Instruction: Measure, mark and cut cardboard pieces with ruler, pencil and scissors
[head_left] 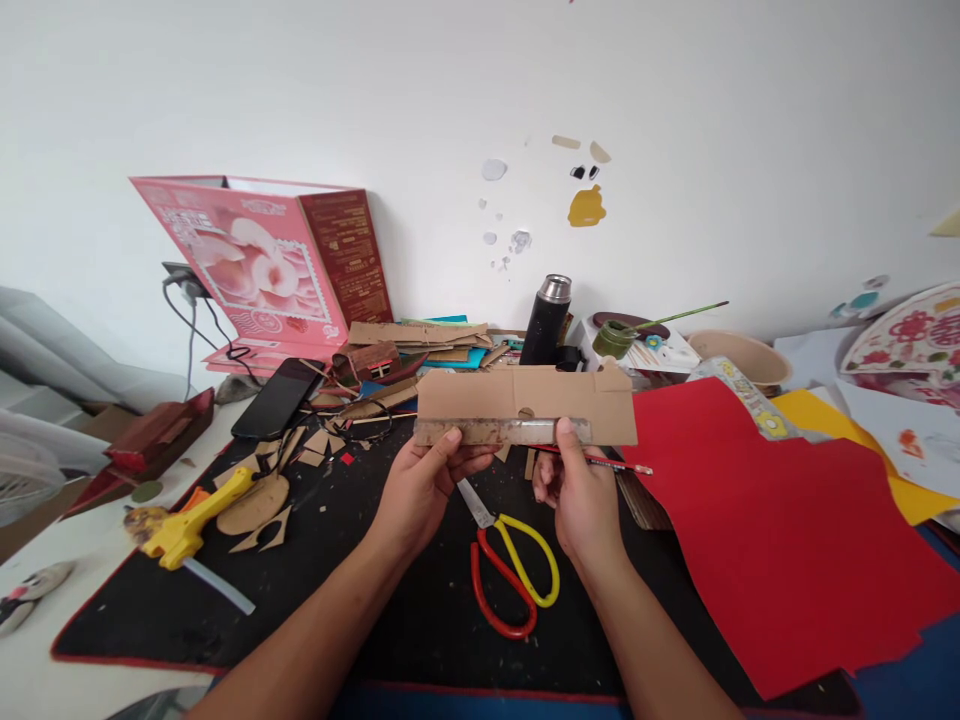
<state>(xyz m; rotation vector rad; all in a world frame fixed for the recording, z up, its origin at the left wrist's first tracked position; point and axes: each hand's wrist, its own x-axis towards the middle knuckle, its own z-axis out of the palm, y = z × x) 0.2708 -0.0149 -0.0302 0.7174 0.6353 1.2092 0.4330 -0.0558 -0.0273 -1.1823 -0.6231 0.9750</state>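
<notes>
Both hands hold up a brown cardboard piece (pixel 480 395) with a clear ruler (pixel 517 431) lying along its lower edge. My left hand (pixel 420 480) grips the left part, thumb on the ruler and fingers behind the cardboard. My right hand (pixel 585 490) pinches the right end of the ruler against the cardboard with its thumb. A pencil (pixel 626 466) sticks out to the right from that hand, partly hidden by it. Below the hands, scissors (pixel 514 575) with one red and one yellow handle lie on the black mat (pixel 427 630).
A yellow glue gun (pixel 187 520) and cardboard scraps (pixel 255 505) lie on the left, near a black phone (pixel 277 398). Red paper (pixel 780 530) covers the right side. At the back stand a pink gift bag (pixel 262 265) and a black thermos (pixel 546 325).
</notes>
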